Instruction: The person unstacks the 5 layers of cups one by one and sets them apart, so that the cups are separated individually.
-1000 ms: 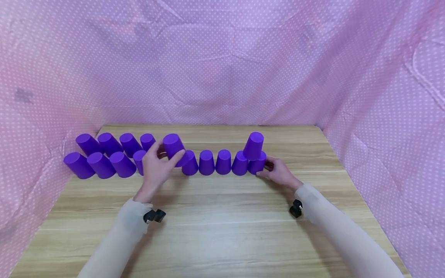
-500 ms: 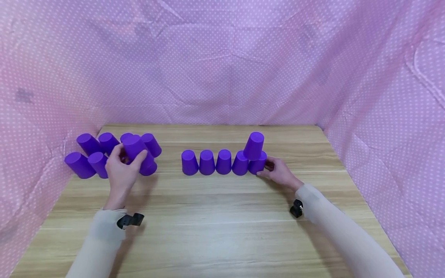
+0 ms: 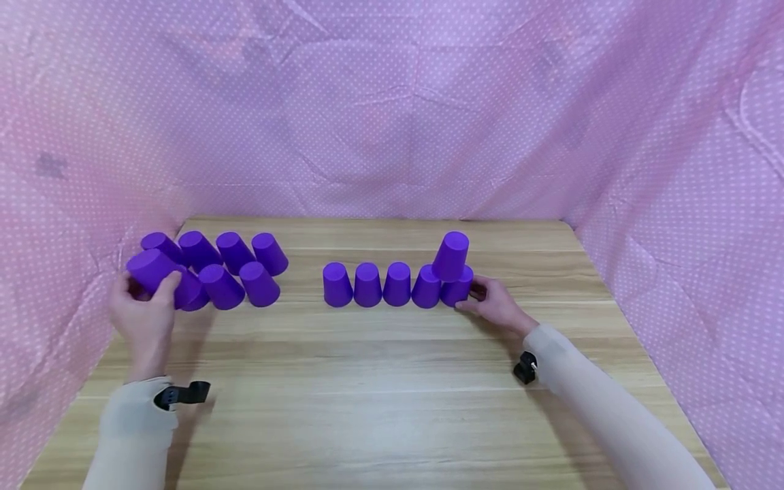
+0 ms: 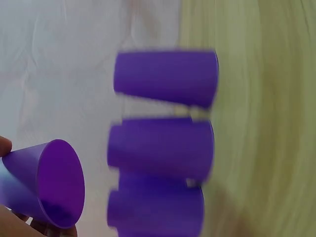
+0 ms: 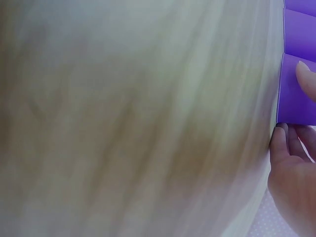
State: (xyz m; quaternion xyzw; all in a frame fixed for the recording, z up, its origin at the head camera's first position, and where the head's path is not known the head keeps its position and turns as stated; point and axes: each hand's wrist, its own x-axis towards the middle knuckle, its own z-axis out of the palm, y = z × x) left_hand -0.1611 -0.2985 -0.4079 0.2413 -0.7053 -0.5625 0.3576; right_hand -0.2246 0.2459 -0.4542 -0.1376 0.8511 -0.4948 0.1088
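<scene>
My left hand [image 3: 143, 327] holds a purple cup [image 3: 150, 269] between thumb and fingers, raised over the left end of the front row of upside-down cups [image 3: 220, 287]. In the left wrist view, the open mouth of that held cup [image 4: 61, 182] faces right, beside several standing cups [image 4: 160, 148]. Far to the right, my right hand [image 3: 497, 305] grips the end cup [image 3: 454, 291] of another row, its thumb on the near side. Resting across this end cup and its neighbour [image 3: 425, 287] is a single upper cup [image 3: 451, 255]. The held cup hides part of the left group.
Behind the front left row stands a back row of cups [image 3: 235, 252]. Three more cups [image 3: 367, 284] continue the right-hand row leftwards. The wooden table [image 3: 380, 395] extends toward the person, with pink dotted cloth [image 3: 404, 122] around its back and sides.
My left hand has carried its cup leftwards, from beside the right-hand row to over the far left end of the left group. The right hand stays at the end cup.
</scene>
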